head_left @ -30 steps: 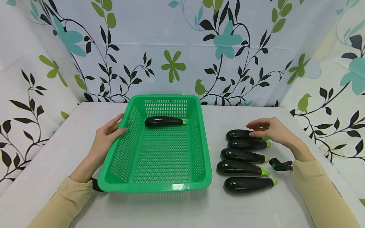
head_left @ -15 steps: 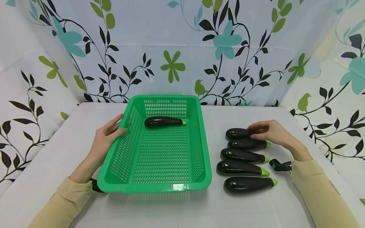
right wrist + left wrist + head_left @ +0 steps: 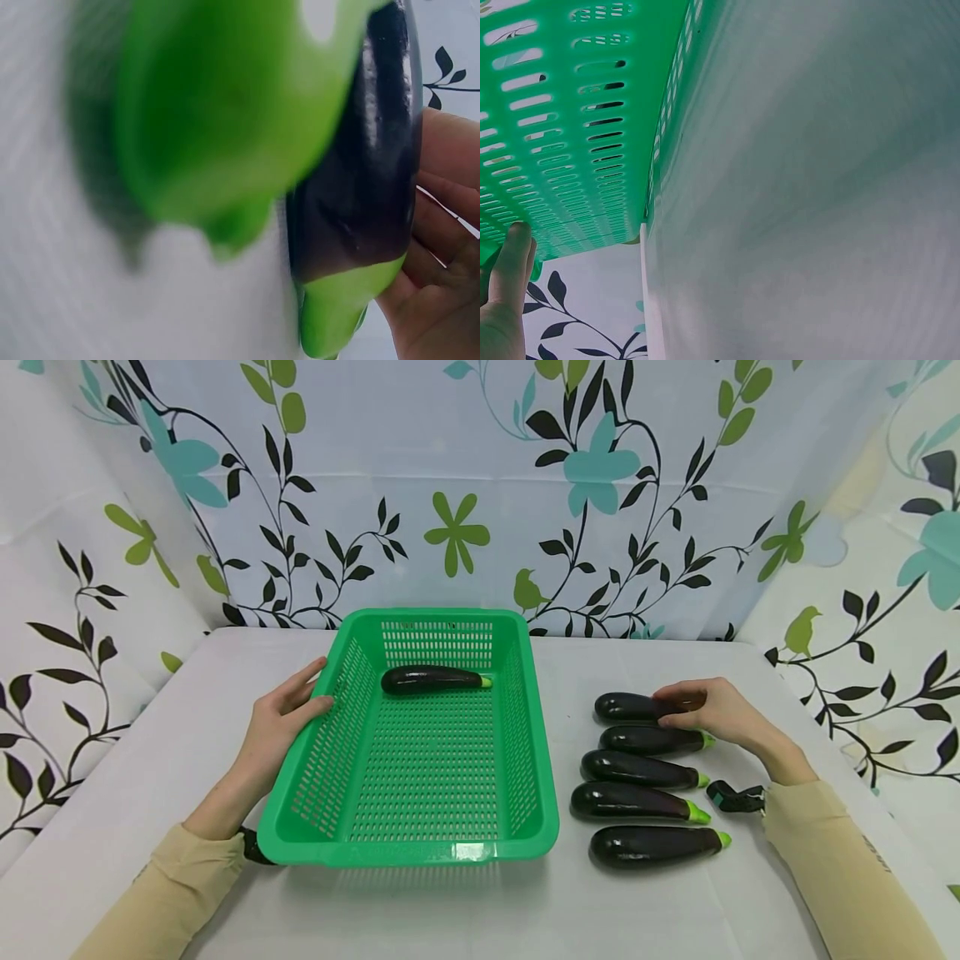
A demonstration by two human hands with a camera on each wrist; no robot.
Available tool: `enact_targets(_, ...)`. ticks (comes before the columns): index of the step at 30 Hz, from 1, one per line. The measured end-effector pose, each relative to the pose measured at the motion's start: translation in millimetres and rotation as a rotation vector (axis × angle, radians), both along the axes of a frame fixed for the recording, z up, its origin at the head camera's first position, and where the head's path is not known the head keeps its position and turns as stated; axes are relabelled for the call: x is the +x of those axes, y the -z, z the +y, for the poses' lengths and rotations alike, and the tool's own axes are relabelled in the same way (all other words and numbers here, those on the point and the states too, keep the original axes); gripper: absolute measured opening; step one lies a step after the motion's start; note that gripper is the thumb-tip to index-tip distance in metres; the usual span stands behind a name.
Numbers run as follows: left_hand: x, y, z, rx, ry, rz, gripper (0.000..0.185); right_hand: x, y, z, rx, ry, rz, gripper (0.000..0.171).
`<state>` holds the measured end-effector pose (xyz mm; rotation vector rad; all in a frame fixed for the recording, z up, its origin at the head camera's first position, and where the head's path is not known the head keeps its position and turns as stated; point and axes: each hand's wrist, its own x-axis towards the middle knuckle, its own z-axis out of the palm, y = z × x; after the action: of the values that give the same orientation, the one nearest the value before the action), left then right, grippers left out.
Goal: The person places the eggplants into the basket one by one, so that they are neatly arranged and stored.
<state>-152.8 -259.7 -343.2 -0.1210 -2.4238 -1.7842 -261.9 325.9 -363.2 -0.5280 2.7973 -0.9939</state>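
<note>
My left hand point(image 3: 277, 722) holds the left rim of a green perforated plastic basket point(image 3: 408, 853). In the left wrist view, a finger point(image 3: 510, 266) lies against the basket's outer wall. A dark glossy eggplant point(image 3: 429, 679) with a green stem end lies crosswise in the far part of the basket. On the right, my right hand point(image 3: 716, 710) grips the farthest eggplant point(image 3: 626, 706) of a column by its stem end, which the fingers hide. In the right wrist view, a dark eggplant point(image 3: 356, 180) shows beside the fingers, partly behind a blurred green stem end point(image 3: 232, 105) close to the camera.
Nearer than the gripped one, several eggplants point(image 3: 641, 767) lie side by side on the white tabletop point(image 3: 480, 914), stems to the right. Their blunt ends face the basket's right side, with a gap between. A floral-patterned cloth point(image 3: 450, 460) hangs behind and at both sides.
My right fingers have come down onto the farthest eggplant and closed round its stem end. That eggplant has shifted slightly away from its neighbour. The left hand and basket stay put.
</note>
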Motion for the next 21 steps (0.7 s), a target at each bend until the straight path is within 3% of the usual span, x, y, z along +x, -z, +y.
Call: enact_targets(21,0.2,-0.2,0.1,-0.002,0.003,-0.001,0.062,1.1,0.3,0.2,0.015,-0.012,0.028,0.046)
